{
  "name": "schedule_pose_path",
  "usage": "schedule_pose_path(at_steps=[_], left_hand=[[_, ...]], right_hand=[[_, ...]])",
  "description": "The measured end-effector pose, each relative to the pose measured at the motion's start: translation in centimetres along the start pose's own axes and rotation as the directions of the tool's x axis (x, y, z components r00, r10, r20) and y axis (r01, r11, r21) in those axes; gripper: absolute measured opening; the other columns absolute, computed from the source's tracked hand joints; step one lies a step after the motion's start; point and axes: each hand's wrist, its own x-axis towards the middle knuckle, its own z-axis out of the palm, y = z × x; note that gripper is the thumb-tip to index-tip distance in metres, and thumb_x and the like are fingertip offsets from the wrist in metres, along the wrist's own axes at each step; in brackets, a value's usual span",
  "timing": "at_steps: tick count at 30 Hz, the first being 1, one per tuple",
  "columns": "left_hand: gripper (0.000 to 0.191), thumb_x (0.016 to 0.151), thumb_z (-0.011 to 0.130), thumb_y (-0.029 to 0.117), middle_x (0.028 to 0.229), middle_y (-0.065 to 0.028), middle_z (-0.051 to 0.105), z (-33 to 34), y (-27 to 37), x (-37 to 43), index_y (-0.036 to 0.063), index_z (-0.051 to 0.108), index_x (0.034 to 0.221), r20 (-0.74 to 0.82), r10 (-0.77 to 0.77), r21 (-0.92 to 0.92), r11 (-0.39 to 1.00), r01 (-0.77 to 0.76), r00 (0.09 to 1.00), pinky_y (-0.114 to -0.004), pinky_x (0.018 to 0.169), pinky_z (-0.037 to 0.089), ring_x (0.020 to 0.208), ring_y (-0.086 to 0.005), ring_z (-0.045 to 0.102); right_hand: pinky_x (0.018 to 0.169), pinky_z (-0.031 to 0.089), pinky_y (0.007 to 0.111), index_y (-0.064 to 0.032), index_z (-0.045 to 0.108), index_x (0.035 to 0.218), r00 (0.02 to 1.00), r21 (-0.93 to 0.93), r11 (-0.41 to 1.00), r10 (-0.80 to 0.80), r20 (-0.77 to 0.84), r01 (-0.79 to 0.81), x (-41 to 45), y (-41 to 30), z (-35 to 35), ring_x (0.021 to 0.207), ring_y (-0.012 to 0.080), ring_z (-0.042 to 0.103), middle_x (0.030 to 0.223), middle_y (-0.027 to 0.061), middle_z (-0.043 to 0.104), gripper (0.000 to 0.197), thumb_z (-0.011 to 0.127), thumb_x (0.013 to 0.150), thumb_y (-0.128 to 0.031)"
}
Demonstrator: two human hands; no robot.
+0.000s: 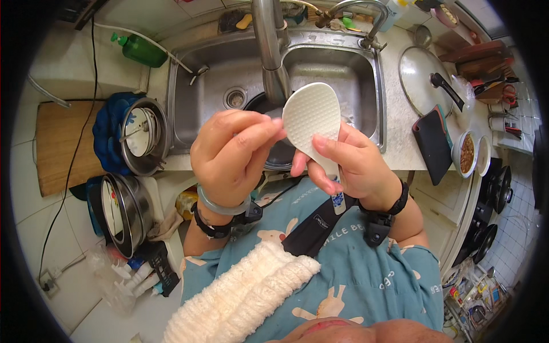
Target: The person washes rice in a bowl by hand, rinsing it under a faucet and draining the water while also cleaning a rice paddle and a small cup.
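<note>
A white plastic rice paddle (315, 113) with a dimpled face is held upright in my right hand (354, 160), thumb across its neck. Its handle bears a blue pattern and points down towards my body. My left hand (236, 152) is raised at the paddle's left edge, fingers bunched together; the fingertips are touching or very close to the rim, I cannot tell which. Whether anything small sits between those fingers is hidden. Behind the hands, a dark round pan or basin (253, 103) stands in the double stainless steel sink (199, 111), partly covered by the faucet (270, 64).
Left of the sink, a steel bowl (161, 115) holds plates, with a green spray bottle (143, 50) behind. On the right lie a glass pot lid (414, 75), a dark folded case (433, 145) and a bowl of brown food (465, 154). A second tap (354, 6) arches over the right basin.
</note>
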Motion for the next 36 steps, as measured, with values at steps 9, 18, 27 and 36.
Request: schedule_pose_path(at_steps=[9,18,27,36], left_hand=[[0.027,0.055,0.069,0.000,0.072,-0.0045,0.055,-0.4,0.3,-0.1,0.0054,0.062,0.081,0.016,0.054,0.061,0.997,-0.055,0.998,-0.026,0.054,0.043,0.061,-0.0187,0.053],[0.032,0.054,0.068,-0.001,0.070,-0.0042,0.053,0.2,0.0,-0.2,0.0066,0.063,0.084,0.073,0.013,0.086,0.996,-0.019,0.997,-0.027,0.053,0.042,0.062,-0.0186,0.052],[0.011,0.068,0.065,0.002,0.068,-0.0074,0.056,1.3,-0.4,-0.8,-0.0003,0.058,0.075,0.172,-0.400,-0.201,0.880,0.429,0.900,-0.023,0.054,0.041,0.057,-0.0140,0.051],[0.006,0.076,0.055,0.005,0.068,-0.0056,0.051,2.2,-1.5,-1.5,-0.0014,0.055,0.078,0.337,-0.518,-0.183,0.783,0.594,0.786,-0.021,0.056,0.039,0.059,-0.0119,0.048]], right_hand=[[0.035,0.032,0.018,0.0003,0.043,0.106,1.000,0.009,1.000,0.002,0.018,-0.002,-0.2,0.0,0.2,0.046,0.0098,0.048,0.080,0.0138,0.058,0.028,0.042,0.086,-0.019],[0.037,0.032,0.018,-0.0006,0.043,0.105,1.000,-0.021,1.000,0.002,-0.026,-0.002,0.1,0.6,-0.6,0.048,0.0087,0.048,0.081,0.0124,0.058,0.025,0.041,0.086,-0.017],[0.040,0.034,0.017,-0.0040,0.039,0.108,0.998,-0.121,0.993,0.005,-0.062,-0.013,0.6,1.2,-1.4,0.047,0.0067,0.046,0.083,0.0109,0.057,0.025,0.041,0.087,-0.017],[0.039,0.033,0.017,-0.0053,0.041,0.108,0.995,-0.141,0.990,0.007,-0.097,-0.020,1.1,1.5,-2.8,0.047,0.0063,0.046,0.080,0.0095,0.057,0.025,0.041,0.087,-0.020]])
